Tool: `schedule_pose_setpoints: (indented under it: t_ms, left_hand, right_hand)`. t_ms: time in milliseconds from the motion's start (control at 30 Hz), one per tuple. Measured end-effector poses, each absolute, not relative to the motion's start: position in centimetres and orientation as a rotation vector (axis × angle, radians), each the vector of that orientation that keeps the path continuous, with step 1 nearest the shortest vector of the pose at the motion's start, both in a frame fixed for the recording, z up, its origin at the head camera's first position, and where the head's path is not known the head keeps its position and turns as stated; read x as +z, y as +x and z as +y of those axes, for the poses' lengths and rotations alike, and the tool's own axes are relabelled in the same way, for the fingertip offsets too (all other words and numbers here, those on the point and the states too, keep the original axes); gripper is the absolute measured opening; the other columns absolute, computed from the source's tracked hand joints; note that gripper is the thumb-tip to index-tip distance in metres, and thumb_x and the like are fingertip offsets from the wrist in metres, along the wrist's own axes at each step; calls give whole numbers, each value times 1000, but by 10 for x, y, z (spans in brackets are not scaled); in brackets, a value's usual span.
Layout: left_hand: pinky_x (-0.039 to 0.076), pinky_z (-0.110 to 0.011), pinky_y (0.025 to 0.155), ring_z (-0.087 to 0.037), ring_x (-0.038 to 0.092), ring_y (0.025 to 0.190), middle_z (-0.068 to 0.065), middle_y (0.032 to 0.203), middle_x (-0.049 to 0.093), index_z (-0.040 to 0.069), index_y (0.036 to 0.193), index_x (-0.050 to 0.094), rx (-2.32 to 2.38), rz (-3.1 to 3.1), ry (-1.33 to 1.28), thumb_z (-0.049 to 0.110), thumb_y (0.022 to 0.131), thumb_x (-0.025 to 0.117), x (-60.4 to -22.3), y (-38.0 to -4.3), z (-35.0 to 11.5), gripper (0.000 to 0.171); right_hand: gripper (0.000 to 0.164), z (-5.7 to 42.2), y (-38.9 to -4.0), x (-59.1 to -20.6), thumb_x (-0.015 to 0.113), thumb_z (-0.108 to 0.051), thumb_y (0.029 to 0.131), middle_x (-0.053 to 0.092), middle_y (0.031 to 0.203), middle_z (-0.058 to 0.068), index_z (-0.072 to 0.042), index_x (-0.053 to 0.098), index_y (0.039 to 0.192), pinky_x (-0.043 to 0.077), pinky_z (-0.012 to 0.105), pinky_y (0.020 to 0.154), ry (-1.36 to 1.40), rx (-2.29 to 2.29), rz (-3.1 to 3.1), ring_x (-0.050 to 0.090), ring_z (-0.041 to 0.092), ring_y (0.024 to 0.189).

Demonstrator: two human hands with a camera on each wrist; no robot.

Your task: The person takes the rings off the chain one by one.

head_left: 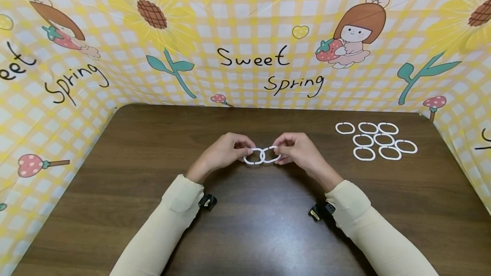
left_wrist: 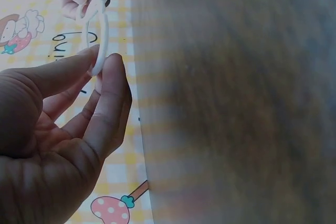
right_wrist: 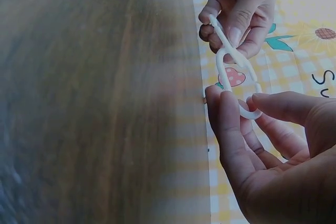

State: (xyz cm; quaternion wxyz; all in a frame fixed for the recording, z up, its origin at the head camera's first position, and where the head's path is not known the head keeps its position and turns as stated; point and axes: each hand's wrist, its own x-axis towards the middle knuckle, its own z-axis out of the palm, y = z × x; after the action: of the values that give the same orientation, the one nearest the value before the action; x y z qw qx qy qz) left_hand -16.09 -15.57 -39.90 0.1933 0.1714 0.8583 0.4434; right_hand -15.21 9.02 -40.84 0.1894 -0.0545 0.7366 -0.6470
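Two white oval plastic chain links are hooked through each other above the middle of the table. My left hand (head_left: 226, 151) pinches the left link (head_left: 254, 163) at its outer end between thumb and fingers. The outer end of the right link (head_left: 271, 161) is pinched by my right hand (head_left: 297, 151). In the left wrist view, the left link (left_wrist: 104, 35) stands nearly edge-on above the thumb and index fingertip. The right wrist view shows the right link (right_wrist: 224, 72) with a small gap in its side near my thumb.
Several more white links (head_left: 363, 141) lie flat in loose rows at the right back of the brown wooden table (head_left: 153, 208). A yellow checked cloth (head_left: 245, 20) with printed flowers and figures hangs along the back and sides. Each wrist carries a small black camera.
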Motion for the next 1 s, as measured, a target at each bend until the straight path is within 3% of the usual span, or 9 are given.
schedule_pose_setpoints:
  t_ms: [533,733,1000]
  left_hand:
    - [47,-27,67,-13,59,75,-9,89,72,4,108,78,1173,2462,449,10,101,64,-394,-160,-156,17]
    - [52,-28,68,-16,64,76,-10,90,72,2,109,77,1211,2433,411,7,101,64,-394,-159,-156,16]
    - [63,-35,80,-16,67,80,-15,94,68,-6,111,71,1348,2336,335,1,99,61,-393,-156,-154,17]
  right_hand:
    - [21,94,-153,-407,64,7,96,70,87,16,19,63,112,61,27,61,-148,-1842,2038,73,16,63]
    - [20,95,-153,-406,64,6,96,70,89,17,18,63,112,61,27,63,-136,-1821,2055,73,17,65]
    - [22,96,-152,-406,64,6,96,70,89,17,20,62,112,62,29,66,-153,-1804,2068,73,17,68]
